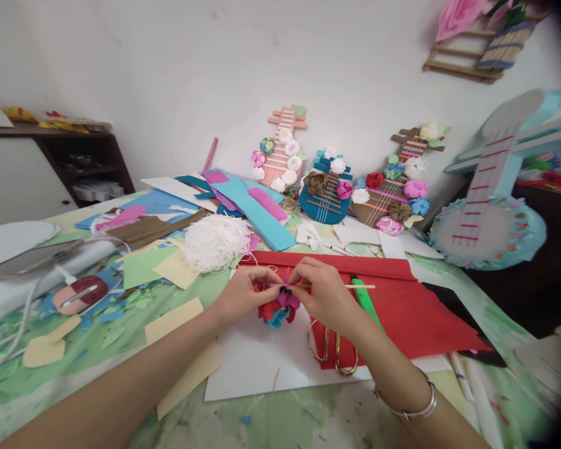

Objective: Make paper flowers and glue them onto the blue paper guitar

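Observation:
Both hands meet over the table's middle. My left hand (245, 292) pinches a small paper flower (278, 308) of red, purple and blue strips. My right hand (325, 293) pinches a thin wooden stick (359, 287) that runs sideways through the flower's top. A silver bangle (414, 408) sits on my right wrist. Under the hands lie a white sheet (252, 368) and a large red paper sheet (411, 305). Gold-handled scissors (331, 352) lie just below my right hand, a green pen-like tool (364, 299) beside it.
A pile of white string (215, 242) and loose coloured paper (257, 212) fill the table behind. Three paper guitars with flowers (327, 193) lean on the wall, a bigger pale blue one (490, 218) at right. A glue gun (79, 293) lies at left.

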Demonstrator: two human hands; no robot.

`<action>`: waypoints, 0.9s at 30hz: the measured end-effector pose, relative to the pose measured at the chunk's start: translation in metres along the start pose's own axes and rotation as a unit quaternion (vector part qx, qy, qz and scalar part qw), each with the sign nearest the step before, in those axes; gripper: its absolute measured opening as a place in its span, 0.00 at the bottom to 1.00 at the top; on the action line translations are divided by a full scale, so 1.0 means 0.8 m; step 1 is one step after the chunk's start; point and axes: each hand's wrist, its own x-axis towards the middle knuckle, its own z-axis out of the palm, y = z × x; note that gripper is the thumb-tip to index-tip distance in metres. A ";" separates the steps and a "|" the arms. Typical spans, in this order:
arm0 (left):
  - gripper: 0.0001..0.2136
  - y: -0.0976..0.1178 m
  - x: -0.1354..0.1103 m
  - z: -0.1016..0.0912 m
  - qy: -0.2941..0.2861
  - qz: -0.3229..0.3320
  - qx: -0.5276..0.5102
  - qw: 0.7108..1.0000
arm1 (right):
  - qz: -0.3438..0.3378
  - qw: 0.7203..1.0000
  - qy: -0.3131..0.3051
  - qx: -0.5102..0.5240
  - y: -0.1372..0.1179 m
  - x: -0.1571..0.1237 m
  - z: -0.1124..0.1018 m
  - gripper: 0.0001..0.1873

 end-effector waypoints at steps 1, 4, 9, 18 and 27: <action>0.07 0.000 0.000 0.000 0.002 0.002 0.001 1.000 | 0.002 1.000 0.000 0.001 0.001 0.000 0.001 0.07; 0.06 0.001 0.000 0.000 0.005 0.007 0.009 1.000 | 0.006 1.000 -0.003 0.004 0.002 -0.001 0.002 0.08; 0.06 0.003 0.000 -0.001 0.009 0.008 0.026 1.000 | 0.013 0.999 -0.035 0.026 0.000 -0.001 -0.004 0.05; 0.06 0.003 0.000 -0.004 0.028 0.023 0.041 0.998 | -0.001 0.999 -0.045 0.027 -0.001 0.001 -0.009 0.08; 0.07 0.003 0.001 -0.004 0.009 -0.014 -0.011 1.000 | -0.006 0.999 -0.046 0.023 -0.001 0.000 -0.008 0.08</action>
